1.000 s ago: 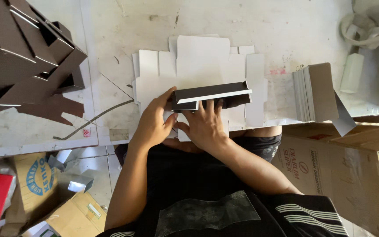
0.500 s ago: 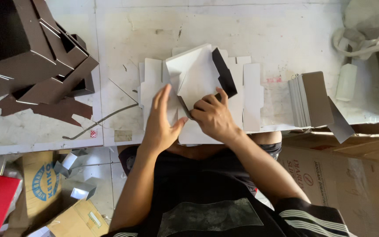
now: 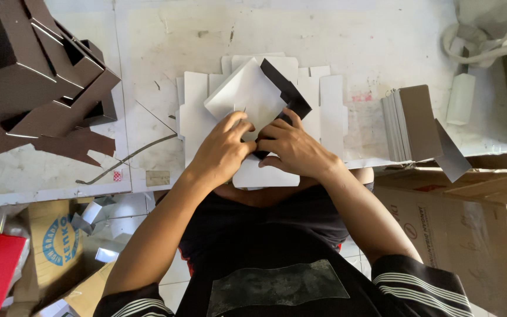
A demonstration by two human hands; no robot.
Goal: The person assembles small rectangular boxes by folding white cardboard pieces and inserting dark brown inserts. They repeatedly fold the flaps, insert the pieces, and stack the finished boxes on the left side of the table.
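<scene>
Head view shows both hands on one half-folded box (image 3: 253,94), white inside and dark brown outside, tilted above a stack of flat white blanks (image 3: 330,105) on the worktop (image 3: 382,35). The left hand (image 3: 221,149) and right hand (image 3: 291,147) have fingers clenched on its lower edge. It seems partly formed: one dark wall stands, other flaps are not closed. Finished brown boxes (image 3: 36,76), smooth stiff card, are piled far left.

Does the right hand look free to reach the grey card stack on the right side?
Probably not yet: the right hand grips the half-folded box with the left hand; otherwise the way to the stack looks open.
</scene>
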